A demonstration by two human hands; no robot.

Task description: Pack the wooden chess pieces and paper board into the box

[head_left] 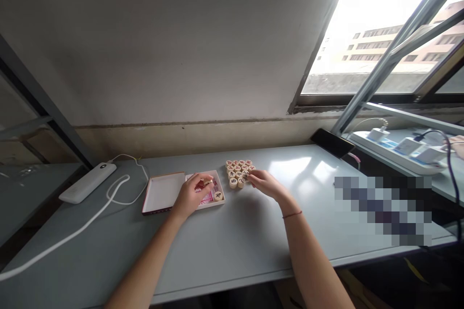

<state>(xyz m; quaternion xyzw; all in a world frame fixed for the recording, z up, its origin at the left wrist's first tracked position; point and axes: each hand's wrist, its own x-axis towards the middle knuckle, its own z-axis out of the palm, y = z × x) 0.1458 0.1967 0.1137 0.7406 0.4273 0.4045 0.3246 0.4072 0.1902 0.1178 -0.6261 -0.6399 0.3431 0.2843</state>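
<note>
Round wooden Chinese chess pieces with red and black characters stand in close rows on the desk. My right hand is at the right side of these rows, its fingers pinched on a black-marked Chinese chess piece. To the left lies a shallow white box with its open lid beside it. Over the box hovers my left hand, thumb and fingers closed round a Chinese chess piece that they partly hide. Another black-marked piece lies in the box's near right corner, by pink printed paper.
A white power bank with a white cable lies on the grey desk at left. A black phone and a power strip are at right. Another person's hand shows at the right edge. A blurred patch covers the desk's right side.
</note>
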